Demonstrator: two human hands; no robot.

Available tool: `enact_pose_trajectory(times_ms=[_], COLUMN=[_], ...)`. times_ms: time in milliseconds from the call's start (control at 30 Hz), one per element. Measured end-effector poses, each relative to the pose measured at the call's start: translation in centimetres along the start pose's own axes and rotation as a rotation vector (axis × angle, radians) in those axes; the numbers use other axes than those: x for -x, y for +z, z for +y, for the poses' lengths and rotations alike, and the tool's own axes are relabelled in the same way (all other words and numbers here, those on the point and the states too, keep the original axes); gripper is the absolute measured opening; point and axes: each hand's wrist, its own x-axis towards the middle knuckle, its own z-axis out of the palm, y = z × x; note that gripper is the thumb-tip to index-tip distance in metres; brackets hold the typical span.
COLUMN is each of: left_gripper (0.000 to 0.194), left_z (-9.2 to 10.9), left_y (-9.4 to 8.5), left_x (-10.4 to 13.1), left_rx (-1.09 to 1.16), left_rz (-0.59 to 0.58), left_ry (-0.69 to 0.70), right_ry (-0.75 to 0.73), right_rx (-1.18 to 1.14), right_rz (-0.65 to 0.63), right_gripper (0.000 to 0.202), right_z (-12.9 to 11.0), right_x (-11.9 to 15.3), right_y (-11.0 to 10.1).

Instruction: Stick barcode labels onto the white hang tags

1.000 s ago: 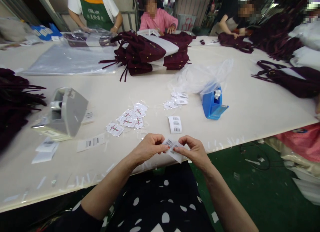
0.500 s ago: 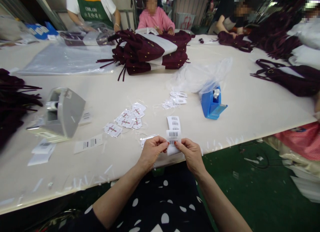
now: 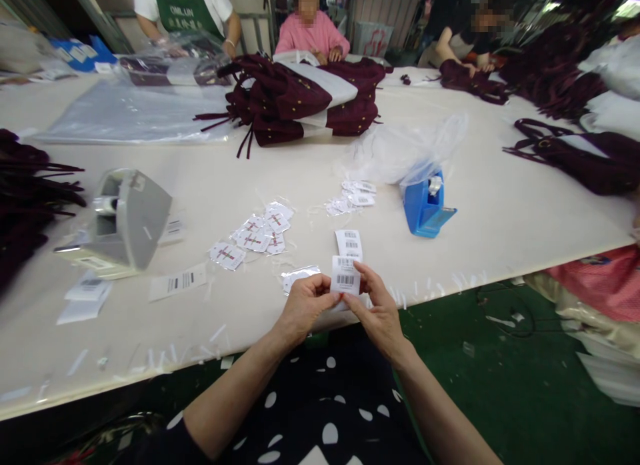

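Observation:
Near the table's front edge I hold a white strip of barcode labels between both hands. My left hand is closed on its lower left, thumb against the paper. My right hand pinches the lower right, with its index finger along the strip's side edge. Just beyond, another piece of barcode paper shows on the table; I cannot tell whether it joins the strip. A white hang tag lies beside my left hand, partly covered by it. Several printed hang tags lie in a loose pile farther left.
A grey tape dispenser stands at left, a blue one at right. Tags with barcodes lie near a crumpled plastic bag. Stacked maroon bags sit at the back. Other people work across the table.
My right index finger has risen along the strip's edge, and both thumbs have slid to its lower part. The strip is now bent up, facing me. The view has shifted slightly.

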Motion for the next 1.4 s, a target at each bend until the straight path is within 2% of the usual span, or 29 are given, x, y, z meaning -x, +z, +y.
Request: enact_pose_trajectory(times_ms=[133,333,433,600,733,867,1000,1267,1400], left_gripper=[0.008,0.014,0.015,0.017,0.017,0.018,0.02,0.02,0.02], left_z=[0.7,1.3,1.4,1.5,1.5,1.3,1.1,0.8,0.8], left_y=[-0.2,-0.7,-1.0,-1.0,-0.8,-0.7,-0.7,-1.2,-2.0], left_x=[0.5,1.1,1.2,1.6,1.7,1.6,1.7,1.7,2.2], left_rx=[-0.138,-0.233,-0.292,-0.398,-0.455,-0.458,-0.468,-0.501,-0.493], left_rz=[-0.056,-0.075,-0.096,-0.119,-0.093,-0.054,-0.066,-0.087,-0.079], left_ry=[0.053,0.127,0.17,0.22,0.245,0.232,0.231,0.24,0.22], right_ry=[-0.174,-0.191,-0.184,-0.1,-0.023,-0.022,-0.017,0.127,0.191], right_rx=[0.231,0.327,0.3,0.122,0.029,0.031,0.016,-0.107,-0.16], right_rz=[-0.059,-0.092,-0.104,-0.091,-0.061,-0.035,-0.011,0.037,0.125], right_gripper=[0.038,0.036,0.03,0.021,0.016,0.019,0.023,0.023,0.027], right_z=[-0.3,-0.9,-1.3,-1.3,-1.0,-1.0,-1.0,-0.6,-0.2], right_x=[-0.1,-0.1,0.0,0.2,0.4,0.5,0.6,0.5,0.3], right_y=[-0.3,0.0,0.2,0.5,0.9,1.3,1.5,2.2,2.7])
